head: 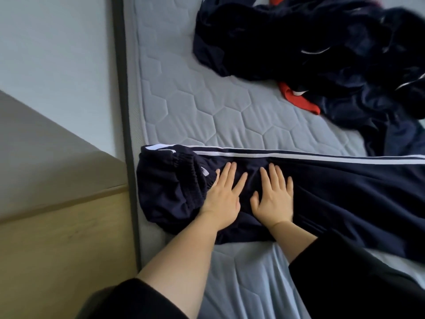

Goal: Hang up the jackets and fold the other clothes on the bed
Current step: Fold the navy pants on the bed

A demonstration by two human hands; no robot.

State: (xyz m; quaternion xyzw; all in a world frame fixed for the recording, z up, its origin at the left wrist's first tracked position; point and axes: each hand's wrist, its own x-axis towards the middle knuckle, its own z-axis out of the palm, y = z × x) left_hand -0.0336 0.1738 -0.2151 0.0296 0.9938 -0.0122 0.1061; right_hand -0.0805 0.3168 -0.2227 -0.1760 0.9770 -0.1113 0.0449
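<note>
Both hands lie flat, fingers spread, gripping nothing: left hand (224, 194) and right hand (273, 196) press side by side on the navy track trousers (333, 187), laid along the near part of the bed (184, 100). Waistband at left, by the bed's left edge; legs run off right. Fabric looks thin, light, limp, probably slick; likely best pinched at the waistband or the white side stripe (253, 154). Open mattress lies beyond; a dark clothes heap (310, 42) occupies the far right.
</note>
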